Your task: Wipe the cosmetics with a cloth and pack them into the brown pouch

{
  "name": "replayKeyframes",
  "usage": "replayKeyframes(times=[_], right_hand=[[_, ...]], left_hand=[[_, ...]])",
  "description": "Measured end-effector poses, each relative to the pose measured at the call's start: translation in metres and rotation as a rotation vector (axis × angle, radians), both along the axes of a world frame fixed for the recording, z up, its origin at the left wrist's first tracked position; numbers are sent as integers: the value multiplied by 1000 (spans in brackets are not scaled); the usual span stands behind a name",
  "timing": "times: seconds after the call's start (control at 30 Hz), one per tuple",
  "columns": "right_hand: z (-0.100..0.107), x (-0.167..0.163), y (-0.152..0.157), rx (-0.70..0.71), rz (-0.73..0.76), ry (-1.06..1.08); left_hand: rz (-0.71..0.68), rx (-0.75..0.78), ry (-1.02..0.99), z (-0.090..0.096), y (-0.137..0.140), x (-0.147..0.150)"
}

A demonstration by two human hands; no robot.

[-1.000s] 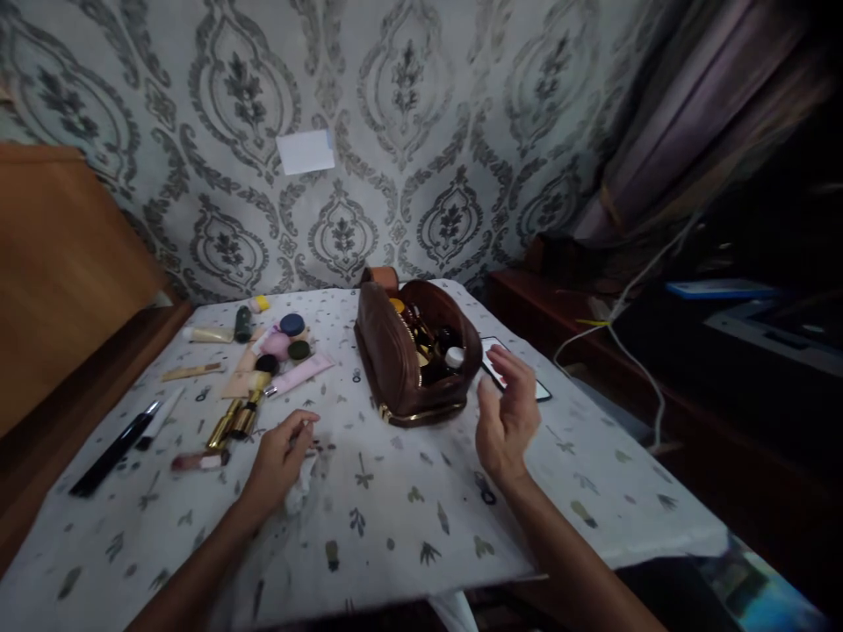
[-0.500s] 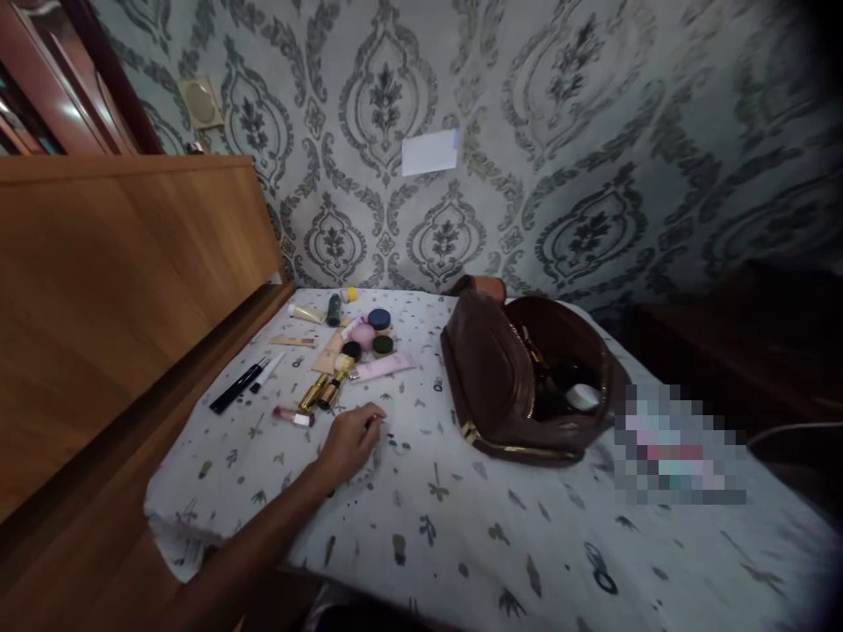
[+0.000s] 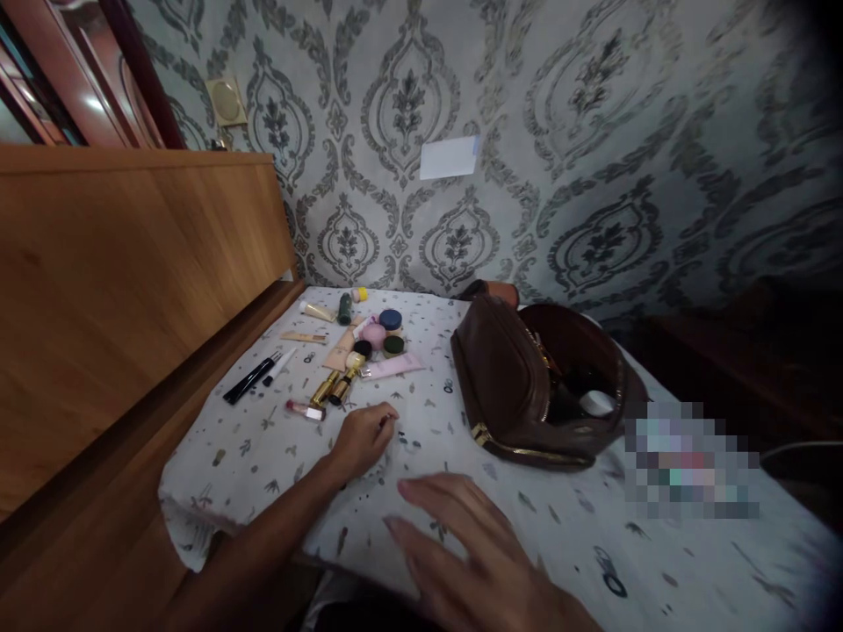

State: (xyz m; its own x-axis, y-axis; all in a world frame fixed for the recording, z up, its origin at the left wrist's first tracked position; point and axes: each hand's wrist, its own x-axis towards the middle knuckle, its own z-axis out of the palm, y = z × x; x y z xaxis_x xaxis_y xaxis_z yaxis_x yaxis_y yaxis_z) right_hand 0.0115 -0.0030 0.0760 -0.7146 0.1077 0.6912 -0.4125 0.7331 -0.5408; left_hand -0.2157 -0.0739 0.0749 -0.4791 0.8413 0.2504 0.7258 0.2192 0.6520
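"What's over by the left edge of the table [image 3: 243, 465]?"

"A long, glossy black tube [image 3: 250, 381], with a thin white stick with a black end [image 3: 278, 367] just beside it. Moving right, there's a short reddish-pink tube [image 3: 305, 410], two slim gold-coloured tubes [image 3: 325, 388] lying side by side, a pale pink flat tube [image 3: 393, 367] and, towards the far edge, a round jar with a blue lid [image 3: 391, 319]."

"And the hands?"

"The left hand [image 3: 363, 441] rests between those gold tubes and the near edge, fingers curled together; I can't tell whether they hold anything. It has hardly shifted. The right hand [image 3: 474, 553] is the change: a second ago it hung at the right of the bag, then dropped out of sight. Now it's blurred, over the near edge, fingers spread apart, nothing visible between them."

"Where's the bag, then?"

"Towards the right edge: a dark brown leather bag with a gold zip [image 3: 500, 377], open at the top, a smooth white lid [image 3: 596, 403] showing inside."

"So what does the change mean?"

"The right hand has left the bag's side and looks closer to the left hand. I'd judge neither hand is working in the bag at this instant."
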Motion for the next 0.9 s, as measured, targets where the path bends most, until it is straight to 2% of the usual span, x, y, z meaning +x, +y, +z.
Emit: replayKeyframes(times=[0.07,0.1,0.13,0.2,0.3,0.37,0.5,0.63,0.8,0.9], right_hand=[[24,-41,10,79,22,-67],[32,-58,14,53,3,-68],[35,-74,18,-34,-30,-56],[31,-101,25,-238,-79,-94],[9,-129,32,-550,-150,-179],[-5,-140,33,-625,-189,-192],[-19,-143,29,-520,-231,-204],[-19,-138,26,-448,-229,-251],[-20,-136,29,-454,-232,-267],[-22,-136,30,-462,-234,-268]], left_hand=[[-13,-5,-7,0,-1,1],[-18,-9,-5,-1,-2,1],[-21,-11,6,-2,-2,1],[-12,-9,61,-3,-3,0],[48,-22,217,-4,-5,-5],[97,-21,357,-1,-8,-10],[249,-30,685,9,-16,-27],[332,-231,902,10,-16,-39],[366,-371,977,8,-11,-37],[360,-367,892,9,-11,-38]])
